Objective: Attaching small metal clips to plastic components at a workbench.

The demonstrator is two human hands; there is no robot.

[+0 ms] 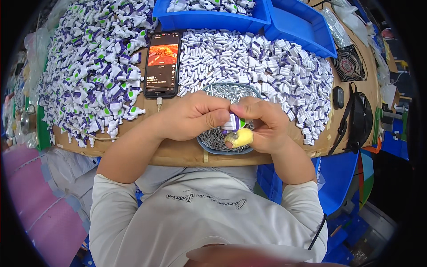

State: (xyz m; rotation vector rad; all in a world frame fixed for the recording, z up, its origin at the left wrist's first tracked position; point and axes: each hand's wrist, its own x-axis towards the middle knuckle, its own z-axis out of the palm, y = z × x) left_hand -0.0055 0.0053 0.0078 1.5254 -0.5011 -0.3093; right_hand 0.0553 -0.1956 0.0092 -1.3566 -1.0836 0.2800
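Observation:
Over a bowl (pixel 222 152) of thin metal pins or screws (pixel 215 141), both my hands meet on a small plastic toy figure part (pixel 232 123) in white, purple and green. My left hand (pixel 192 116) pinches it between thumb and bent fingers. On its other side, my right hand (pixel 267 123) grips the part with curled fingers; yellow tape (pixel 241 138) wraps one digit. The fingers cover much of the part, and whether a pin is held with it cannot be made out.
A heap of similar figure parts (pixel 95 66) covers the table's left. Small white-and-purple pieces (pixel 218 55) spread behind the bowl and rightward. A phone (pixel 161 66) stands between the piles. Blue bins (pixel 298 26), a small fan (pixel 350 63) and a black pouch (pixel 359 118) sit farther out.

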